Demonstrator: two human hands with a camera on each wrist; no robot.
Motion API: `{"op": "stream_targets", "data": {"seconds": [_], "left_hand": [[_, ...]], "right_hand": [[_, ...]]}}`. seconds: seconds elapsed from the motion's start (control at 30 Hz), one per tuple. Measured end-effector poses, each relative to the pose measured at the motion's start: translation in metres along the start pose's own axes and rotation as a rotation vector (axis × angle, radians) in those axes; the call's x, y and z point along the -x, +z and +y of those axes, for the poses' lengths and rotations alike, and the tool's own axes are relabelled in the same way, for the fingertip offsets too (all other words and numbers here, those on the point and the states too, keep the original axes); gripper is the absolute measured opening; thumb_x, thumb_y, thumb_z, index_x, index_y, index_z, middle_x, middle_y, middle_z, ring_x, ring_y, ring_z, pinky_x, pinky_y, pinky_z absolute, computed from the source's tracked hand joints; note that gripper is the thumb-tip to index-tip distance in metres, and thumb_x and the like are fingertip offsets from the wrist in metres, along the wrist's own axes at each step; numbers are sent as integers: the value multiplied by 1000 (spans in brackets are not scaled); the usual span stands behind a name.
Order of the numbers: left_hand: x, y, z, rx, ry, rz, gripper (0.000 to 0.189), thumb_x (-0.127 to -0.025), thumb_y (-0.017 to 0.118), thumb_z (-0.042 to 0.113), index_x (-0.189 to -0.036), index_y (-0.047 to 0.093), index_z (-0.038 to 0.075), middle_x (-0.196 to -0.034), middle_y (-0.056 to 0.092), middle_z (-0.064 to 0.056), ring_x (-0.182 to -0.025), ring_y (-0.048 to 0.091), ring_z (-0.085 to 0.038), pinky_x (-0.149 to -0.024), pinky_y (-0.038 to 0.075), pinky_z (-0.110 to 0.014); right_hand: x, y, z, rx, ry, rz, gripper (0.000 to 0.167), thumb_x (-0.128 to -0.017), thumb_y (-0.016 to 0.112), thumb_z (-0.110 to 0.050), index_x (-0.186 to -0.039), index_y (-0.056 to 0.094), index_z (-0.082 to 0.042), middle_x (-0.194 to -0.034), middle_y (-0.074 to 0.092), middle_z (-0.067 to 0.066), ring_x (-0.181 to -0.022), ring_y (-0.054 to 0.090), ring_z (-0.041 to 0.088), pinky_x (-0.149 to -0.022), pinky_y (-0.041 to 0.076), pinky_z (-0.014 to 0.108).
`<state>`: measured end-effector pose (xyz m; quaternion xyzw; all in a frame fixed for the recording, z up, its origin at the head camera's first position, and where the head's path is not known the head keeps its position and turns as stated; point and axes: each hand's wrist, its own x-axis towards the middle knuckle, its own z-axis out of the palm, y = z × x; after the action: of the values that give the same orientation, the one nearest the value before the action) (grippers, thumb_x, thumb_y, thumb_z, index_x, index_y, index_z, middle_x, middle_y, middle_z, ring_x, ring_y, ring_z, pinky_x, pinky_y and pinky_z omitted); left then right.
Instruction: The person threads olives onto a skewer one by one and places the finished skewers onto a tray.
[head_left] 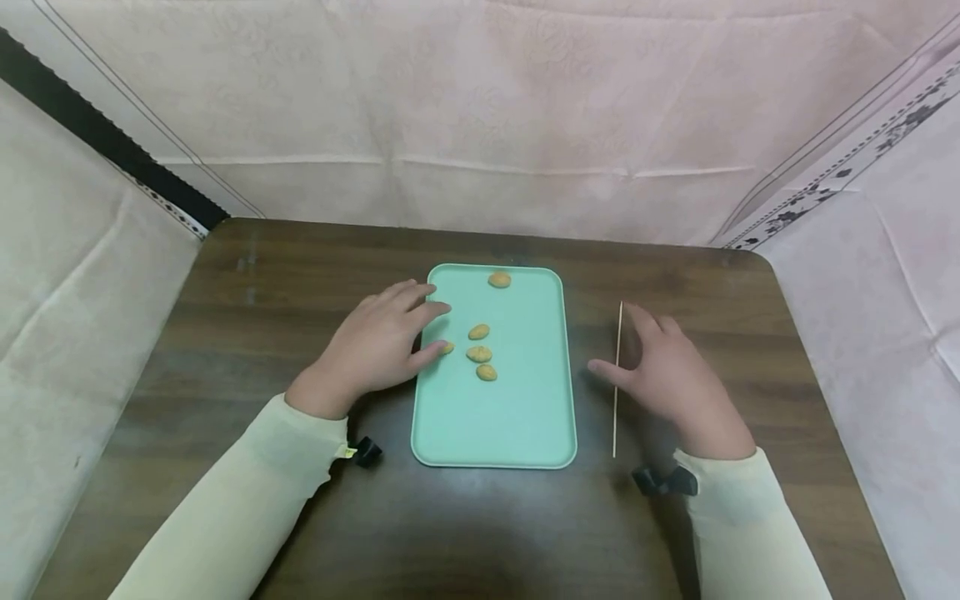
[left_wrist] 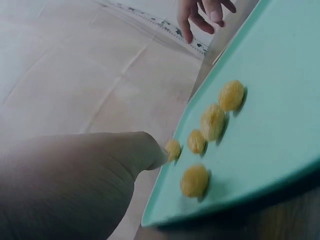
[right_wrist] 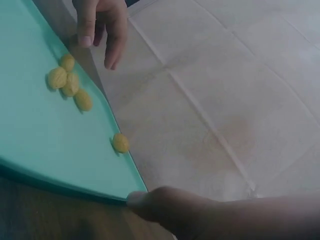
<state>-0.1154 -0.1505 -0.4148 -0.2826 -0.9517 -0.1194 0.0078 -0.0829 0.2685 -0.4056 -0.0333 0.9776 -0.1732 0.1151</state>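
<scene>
A mint-green tray [head_left: 517,425] lies on the table, bearing several oval, yellow-brown, nut-like pieces [head_left: 479,354]. One piece sits apart near the tray's far edge; the others are grouped left of the middle. My left hand [head_left: 378,342] spreads its fingers at the tray's left edge, its thumb partly covering the leftmost piece. Whether the thumb touches that piece cannot be told. To the right of the tray is a thin, pale stick [head_left: 616,417]. Over it hovers my right hand [head_left: 675,379], slightly blurred, thumb and fingers apart, holding nothing that I can see.
The brown wooden table [head_left: 480,533] extends around the tray on all sides. Pale cloth [head_left: 480,100] hangs behind the table's far edge and at both sides. A dark device is strapped at each wrist.
</scene>
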Motion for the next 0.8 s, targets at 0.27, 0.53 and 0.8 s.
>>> {"op": "stream_targets", "data": {"seconds": [0.27, 0.53, 0.8], "left_hand": [[-8, -1, 28, 3, 131, -41, 47, -104, 82, 39, -147, 74, 22, -146, 72, -7, -134, 69, -31, -109, 60, -55], [-9, 13, 53, 83, 292, -54, 33, -98, 87, 18, -131, 80, 18, -128, 74, -2, -131, 73, -25, -98, 65, -38], [-8, 24, 63, 93, 297, -57, 20, -102, 82, 13, -122, 79, 16, -107, 67, 0, -99, 70, -16, -79, 59, -27]], "right_hand": [[2, -7, -2, 6, 69, -179, 101, -95, 74, -79, -151, 57, 4, -124, 77, 28, -110, 75, 45, -91, 63, 61], [7, -4, -6, -54, 56, -307, 48, -94, 87, -54, -75, 69, -13, -63, 62, -1, -58, 60, 19, -55, 46, 34], [7, -1, -2, -128, 94, -365, 33, -99, 86, -38, -85, 75, -10, -66, 70, 3, -57, 70, 20, -60, 54, 35]]}}
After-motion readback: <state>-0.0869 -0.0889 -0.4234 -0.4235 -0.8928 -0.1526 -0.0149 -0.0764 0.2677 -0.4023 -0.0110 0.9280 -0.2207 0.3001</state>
